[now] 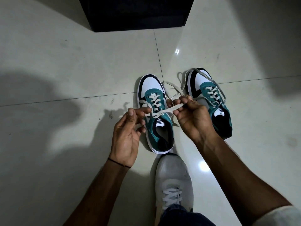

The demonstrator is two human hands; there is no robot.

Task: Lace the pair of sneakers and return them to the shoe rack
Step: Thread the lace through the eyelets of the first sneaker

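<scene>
Grey shoe point(174, 181) nearest; glossy tile floor point(65, 70), dark cabinet point(135, 12) beyond.

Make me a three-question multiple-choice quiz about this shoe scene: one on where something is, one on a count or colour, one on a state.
1. Where does the grey shoe sit?
A. Nearer the camera than the teal sneakers
B. On the black cabinet
C. Left of both hands

2. How many teal sneakers are on the floor?
A. One
B. Two
C. Three

3. What is the lace of the left sneaker doing?
A. Lying loose, untouched
B. Missing
C. Stretched between both hands

Answers: 1 A, it lies below the pair in view. 2 B, the right sneaker stands beside the left. 3 C, the left hand and right hand each pinch it.
</scene>
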